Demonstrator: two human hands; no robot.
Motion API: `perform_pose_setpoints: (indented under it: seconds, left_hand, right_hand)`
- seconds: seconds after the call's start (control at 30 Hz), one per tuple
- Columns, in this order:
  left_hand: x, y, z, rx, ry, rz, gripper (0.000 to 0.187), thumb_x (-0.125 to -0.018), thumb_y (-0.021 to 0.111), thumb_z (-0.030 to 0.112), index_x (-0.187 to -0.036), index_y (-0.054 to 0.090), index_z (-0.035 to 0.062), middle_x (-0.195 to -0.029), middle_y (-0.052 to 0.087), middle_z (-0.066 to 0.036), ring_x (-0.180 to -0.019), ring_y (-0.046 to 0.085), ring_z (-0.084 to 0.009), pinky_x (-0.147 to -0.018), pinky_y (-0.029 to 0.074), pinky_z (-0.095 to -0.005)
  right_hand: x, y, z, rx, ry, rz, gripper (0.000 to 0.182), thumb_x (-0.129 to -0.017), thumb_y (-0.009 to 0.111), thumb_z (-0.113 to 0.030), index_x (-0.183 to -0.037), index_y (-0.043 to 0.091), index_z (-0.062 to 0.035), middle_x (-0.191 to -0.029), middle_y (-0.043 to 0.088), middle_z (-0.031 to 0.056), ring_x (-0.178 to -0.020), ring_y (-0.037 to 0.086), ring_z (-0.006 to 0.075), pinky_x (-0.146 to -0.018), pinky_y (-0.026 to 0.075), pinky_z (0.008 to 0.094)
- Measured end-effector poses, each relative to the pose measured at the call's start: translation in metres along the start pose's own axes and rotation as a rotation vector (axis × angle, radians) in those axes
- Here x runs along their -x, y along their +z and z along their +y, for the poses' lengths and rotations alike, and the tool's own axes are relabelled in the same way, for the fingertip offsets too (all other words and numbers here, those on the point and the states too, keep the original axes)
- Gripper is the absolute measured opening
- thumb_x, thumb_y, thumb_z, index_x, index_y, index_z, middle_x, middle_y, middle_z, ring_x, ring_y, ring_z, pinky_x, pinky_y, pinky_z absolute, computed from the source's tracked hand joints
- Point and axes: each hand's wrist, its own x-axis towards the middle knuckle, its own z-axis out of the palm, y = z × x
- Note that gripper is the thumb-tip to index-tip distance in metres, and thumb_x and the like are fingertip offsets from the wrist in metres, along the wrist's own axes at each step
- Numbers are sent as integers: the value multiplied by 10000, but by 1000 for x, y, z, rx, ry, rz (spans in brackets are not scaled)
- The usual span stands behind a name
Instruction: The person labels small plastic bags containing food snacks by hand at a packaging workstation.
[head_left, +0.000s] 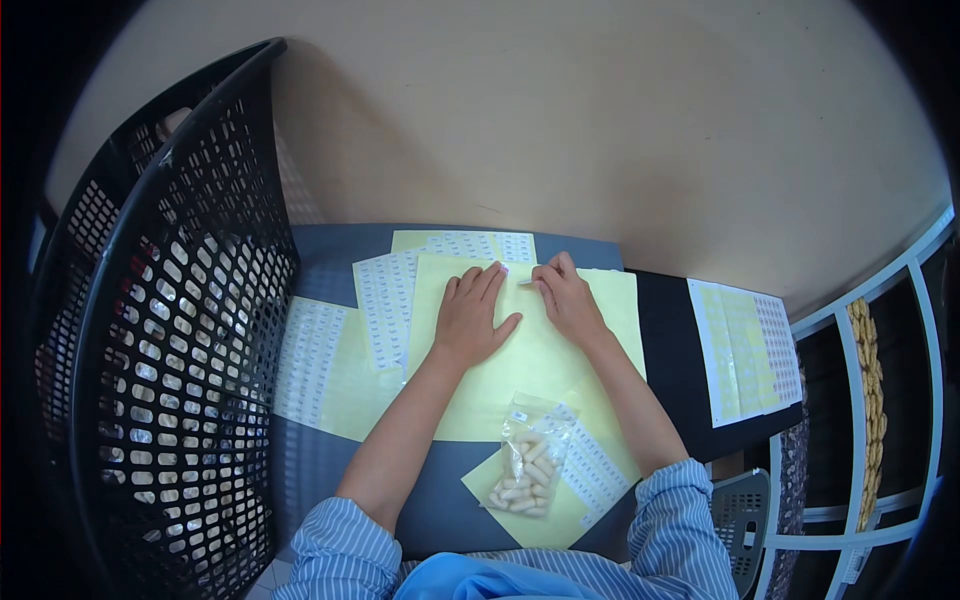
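My left hand lies flat on a large pale yellow backing sheet, fingers stretched out. At its fingertips is a small white and pinkish patch, too small to make out. To the right, my right hand is closed in a pinch on a small pale label, just above the same sheet. Nearer to me, a clear plastic bag of cream-coloured capsules rests partly on a tilted label sheet. Printed label sheets stick out from under the large sheet on the left and at the back.
A tall black perforated basket stands close on the left. Another label sheet lies beside it on the grey table. More sheets lie on a black surface at right, near a white rack. A wall rises behind.
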Motion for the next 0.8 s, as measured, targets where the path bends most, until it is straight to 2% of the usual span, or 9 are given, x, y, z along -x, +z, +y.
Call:
perform_pose_setpoints:
  seconds: [0.27, 0.33, 0.47, 0.53, 0.57, 0.63, 0.67, 0.7, 0.8]
  left_hand:
    - [0, 0, 1, -2, 0, 16, 602, -754, 542, 380, -1219, 397, 25, -1250, 408, -89, -1134, 354, -250, -933, 271, -369]
    - [0, -1, 1, 2, 1, 6, 615, -752, 548, 383, -1222, 382, 23, -1249, 406, -107, -1128, 363, -257, -934, 271, -376]
    - [-1, -10, 5, 68, -3, 63, 595, -741, 584, 350, -1190, 377, 20, -1223, 410, -140, -1125, 368, -277, -926, 287, -386]
    - [-6, -20, 6, 283, -186, -132, 551, -734, 617, 289, -1143, 371, 15, -1173, 413, -174, -1116, 375, -309, -928, 295, -403]
    - [-9, -22, 5, 286, -181, -136, 551, -734, 617, 289, -1143, 371, 15, -1173, 413, -174, -1116, 375, -309, -928, 295, -403]
    - [-13, -26, 2, 421, -167, 9, 491, -741, 623, 243, -1094, 376, 7, -1129, 409, -186, -1103, 380, -331, -932, 301, -402]
    - [-10, -29, 1, 252, -4, 150, 458, -765, 601, 234, -1078, 370, -8, -1112, 403, -192, -1089, 390, -333, -937, 301, -389]
    - [-5, -37, 6, 254, 3, 149, 458, -765, 601, 234, -1078, 370, -8, -1112, 403, -192, -1089, 390, -333, -937, 301, -389]
    - [27, -65, 31, 404, -173, 145, 426, -793, 581, 232, -1053, 367, -29, -1086, 420, -186, -1015, 432, -302, -898, 338, -354]
  right_hand:
    - [3, -11, 1, -160, 67, 77, 50, -839, 460, -44, -860, 472, -1, -850, 412, 123, -752, 538, 280, -648, 426, 364]
    - [8, -17, 3, -229, 154, 123, 62, -866, 432, -49, -872, 454, 9, -867, 406, 81, -817, 528, 187, -708, 448, 296]
    - [36, -47, -26, -518, 193, 237, 108, -881, 430, -82, -847, 443, 19, -880, 414, 62, -856, 518, 153, -773, 430, 284]
    - [55, -61, -41, -605, 250, 255, 96, -873, 452, -90, -857, 459, 4, -907, 424, 60, -892, 505, 147, -798, 414, 275]
    - [66, -66, -46, -667, 270, 258, 111, -876, 453, -102, -859, 469, 6, -942, 422, 68, -928, 512, 157, -801, 425, 285]
    - [84, -77, -66, -709, 298, 279, 96, -870, 461, -91, -860, 474, 3, -950, 427, 65, -933, 507, 151, -801, 422, 281]
    - [92, -80, -73, -752, 320, 294, 81, -864, 470, -80, -861, 479, 0, -958, 431, 62, -938, 503, 145, -802, 419, 277]
    - [101, -80, -77, -750, 321, 301, 81, -864, 470, -80, -861, 479, 0, -958, 431, 62, -938, 503, 145, -802, 419, 277]
    - [125, -72, -85, -748, 380, 377, 56, -832, 522, -58, -855, 494, -16, -936, 451, 46, -880, 500, 123, -749, 423, 257]
